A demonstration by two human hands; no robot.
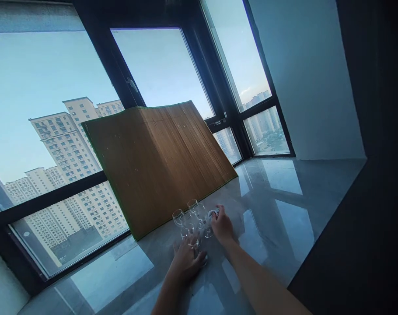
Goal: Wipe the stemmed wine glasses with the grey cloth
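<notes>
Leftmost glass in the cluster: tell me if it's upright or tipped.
The glass looks upright: its round rim is at the top, with the bowl below it.

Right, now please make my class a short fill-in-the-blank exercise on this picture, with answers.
1. The large brown rectangular wood-look panel has ____ edging.
2. Of that panel and the black-framed glass window, the clear stemmed drinking glasses stand nearer the ____.
3. The person's bare right hand is higher in the picture than the ____ hand.

Missing words: green; panel; left
</notes>
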